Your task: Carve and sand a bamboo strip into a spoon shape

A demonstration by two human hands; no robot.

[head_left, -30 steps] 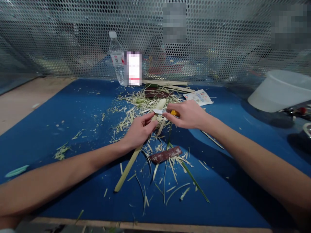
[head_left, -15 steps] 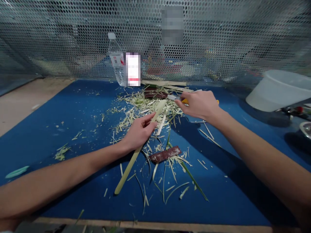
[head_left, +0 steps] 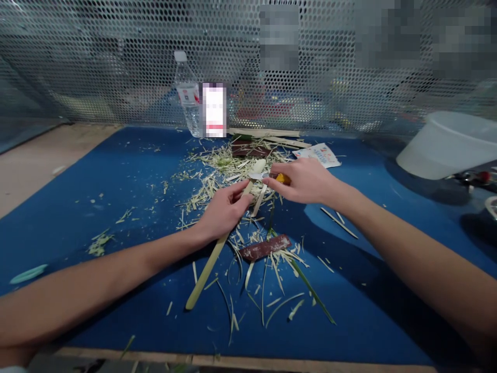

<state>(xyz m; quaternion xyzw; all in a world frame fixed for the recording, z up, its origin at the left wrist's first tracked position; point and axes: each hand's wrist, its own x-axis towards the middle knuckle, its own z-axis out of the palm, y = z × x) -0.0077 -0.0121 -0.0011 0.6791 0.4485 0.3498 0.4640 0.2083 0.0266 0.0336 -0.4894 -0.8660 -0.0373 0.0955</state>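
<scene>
My left hand (head_left: 227,210) is closed around a pale green-yellow bamboo strip (head_left: 207,272), which slants from the near table up toward the shavings. In my right hand (head_left: 303,180) is a utility knife (head_left: 282,178) with a yellow handle. Its blade lies against the strip near the far, rounded end, just beyond my left fingers. Beneath that end spreads a pile of thin shavings (head_left: 205,191). A dark red-brown flat piece (head_left: 266,247) lies closer to me among loose slivers, and another brown piece (head_left: 250,149) sits behind the strip.
A water bottle (head_left: 188,98) and a lit phone (head_left: 214,110) stand at the back by the perforated metal screen (head_left: 135,62). A printed white packet (head_left: 320,154) lies behind my right hand. A whitish tub (head_left: 446,147) stands at right, and a teal object (head_left: 29,273) at left.
My right hand has drawn the knife toward me and left, from beyond the strip's tip onto the strip. The packet behind it is now uncovered. My left hand stays nearly still.
</scene>
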